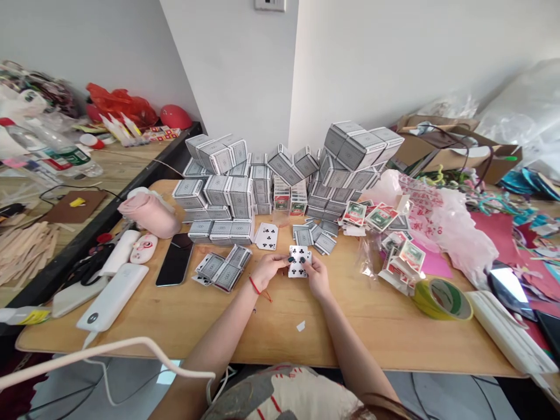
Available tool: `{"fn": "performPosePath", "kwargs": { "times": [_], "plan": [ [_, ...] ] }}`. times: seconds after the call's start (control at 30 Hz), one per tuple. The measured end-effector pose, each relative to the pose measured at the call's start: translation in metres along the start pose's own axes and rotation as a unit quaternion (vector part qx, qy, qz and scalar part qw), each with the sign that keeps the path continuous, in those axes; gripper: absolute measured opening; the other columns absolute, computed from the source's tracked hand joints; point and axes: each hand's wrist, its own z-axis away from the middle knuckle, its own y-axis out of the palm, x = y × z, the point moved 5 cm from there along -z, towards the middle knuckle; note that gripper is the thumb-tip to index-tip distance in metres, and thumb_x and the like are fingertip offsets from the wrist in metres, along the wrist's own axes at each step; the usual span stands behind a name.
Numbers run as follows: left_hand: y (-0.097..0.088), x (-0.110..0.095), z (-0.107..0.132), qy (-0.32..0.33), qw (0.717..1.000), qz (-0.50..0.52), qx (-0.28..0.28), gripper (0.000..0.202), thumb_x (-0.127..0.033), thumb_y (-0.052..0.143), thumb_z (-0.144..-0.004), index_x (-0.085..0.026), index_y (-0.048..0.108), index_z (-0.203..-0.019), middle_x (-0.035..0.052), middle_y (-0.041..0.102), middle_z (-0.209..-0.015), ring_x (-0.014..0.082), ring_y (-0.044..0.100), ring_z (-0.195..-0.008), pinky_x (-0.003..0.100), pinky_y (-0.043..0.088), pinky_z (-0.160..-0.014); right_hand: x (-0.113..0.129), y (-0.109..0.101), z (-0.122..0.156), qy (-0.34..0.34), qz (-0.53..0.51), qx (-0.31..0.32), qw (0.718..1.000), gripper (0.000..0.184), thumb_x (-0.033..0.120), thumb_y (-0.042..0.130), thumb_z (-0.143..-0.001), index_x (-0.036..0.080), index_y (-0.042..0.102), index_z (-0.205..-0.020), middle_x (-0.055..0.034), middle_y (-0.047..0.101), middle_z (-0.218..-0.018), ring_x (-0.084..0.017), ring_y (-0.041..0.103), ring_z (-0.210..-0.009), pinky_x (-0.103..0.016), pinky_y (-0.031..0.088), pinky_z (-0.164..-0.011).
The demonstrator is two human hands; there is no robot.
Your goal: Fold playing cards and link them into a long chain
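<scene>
Playing cards (300, 262) with a clubs face showing are held upright between my two hands; how many cards are behind the front one I cannot tell. My left hand (273, 269) grips their left edge, thumb on the face. On the right edge, my right hand (318, 279) pinches them the same way. Just beyond lie a face-up clubs card (266, 236) and a loose heap of grey-backed cards (315, 234). To the left of my left hand is another pile of grey-backed cards (225, 267), partly spread.
Stacked grey card blocks (219, 192) and more blocks (350, 149) form a wall at the back. A phone (175, 261) and power bank (112, 296) lie left. Opened card boxes (402, 262), yellow tape (443, 298) and a plastic bag (455, 227) lie right. A cable (149, 344) crosses the front left.
</scene>
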Motion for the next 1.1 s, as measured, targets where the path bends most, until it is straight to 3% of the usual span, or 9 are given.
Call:
{"fn": "performPosePath", "kwargs": {
  "times": [0.2,0.4,0.63,0.9,1.1],
  "plan": [
    [-0.003,0.002,0.001,-0.016,1.000,0.004,-0.019,0.030,-0.037,0.063,-0.064,-0.011,0.069,-0.075,0.0080,0.066,-0.065,0.0136,0.056,-0.056,0.025,0.039,-0.052,-0.004,-0.001,-0.003,0.046,-0.044,0.034,0.997,0.042,0.047,0.066,-0.060,0.017,0.060,-0.088,-0.0047,0.067,-0.076,-0.020,0.061,-0.065,-0.029,0.046,-0.055],
    [-0.003,0.001,0.001,-0.027,0.999,-0.007,-0.016,0.028,-0.038,0.064,-0.063,-0.011,0.069,-0.071,0.0063,0.065,-0.061,0.0122,0.054,-0.054,0.023,0.038,-0.050,-0.002,0.001,-0.002,0.063,-0.069,0.060,0.994,0.037,0.043,0.068,-0.060,0.017,0.062,-0.085,-0.0053,0.068,-0.078,-0.021,0.062,-0.066,-0.030,0.048,-0.055],
    [-0.002,-0.003,0.009,0.027,0.992,-0.109,-0.050,0.032,-0.044,0.057,-0.068,-0.013,0.066,-0.066,0.0005,0.060,-0.056,0.0129,0.052,-0.053,0.024,0.041,-0.052,0.004,0.005,-0.001,0.047,-0.016,0.065,0.997,0.036,0.043,0.068,-0.059,0.015,0.064,-0.083,-0.0044,0.068,-0.071,-0.019,0.062,-0.060,-0.030,0.047,-0.054],
    [-0.005,-0.012,0.016,0.138,0.924,-0.324,-0.152,0.026,-0.028,0.051,-0.074,-0.016,0.056,-0.051,0.0000,0.054,-0.050,0.0126,0.047,-0.051,0.023,0.032,-0.051,0.004,0.010,-0.003,0.033,-0.019,0.067,0.997,0.030,0.037,0.067,-0.060,0.017,0.066,-0.081,-0.0038,0.069,-0.074,-0.020,0.062,-0.063,-0.032,0.049,-0.058],
    [0.001,-0.017,0.020,0.178,0.896,-0.362,-0.184,0.025,-0.018,0.048,-0.074,-0.016,0.054,-0.050,0.0024,0.054,-0.053,0.0143,0.047,-0.057,0.024,0.032,-0.055,0.000,0.009,-0.004,0.042,-0.023,0.062,0.997,0.028,0.033,0.068,-0.059,0.017,0.065,-0.081,-0.0036,0.069,-0.076,-0.020,0.062,-0.065,-0.034,0.050,-0.061]
  ]
}}
